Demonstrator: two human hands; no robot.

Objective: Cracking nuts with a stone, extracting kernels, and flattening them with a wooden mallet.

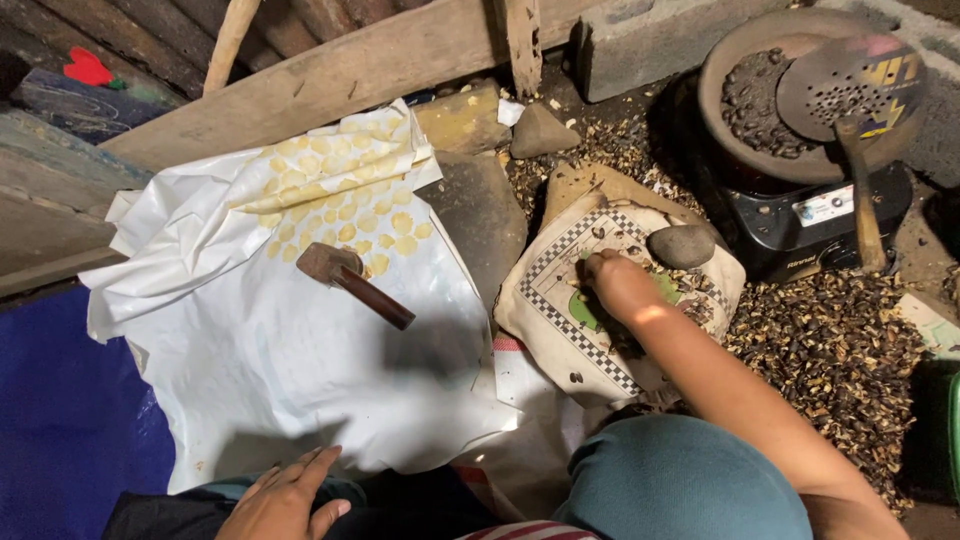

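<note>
Right hand down on the checkered sack

So the right hand [615,280] has its fingers curled down onto the checkered sack [560,300], can't tell if they're pinching anything. Just beyond them sits a grey stone [681,246]. Left hand [285,500] rests loose and flat on the knee, hammer [350,280] well ahead on white sheet [300,370].

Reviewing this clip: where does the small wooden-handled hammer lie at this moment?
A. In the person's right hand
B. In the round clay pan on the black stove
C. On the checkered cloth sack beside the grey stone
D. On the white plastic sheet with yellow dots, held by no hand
D: the small wooden-handled hammer lies on the white plastic sheet with yellow dots, apart from both the left hand and the right hand.
</note>
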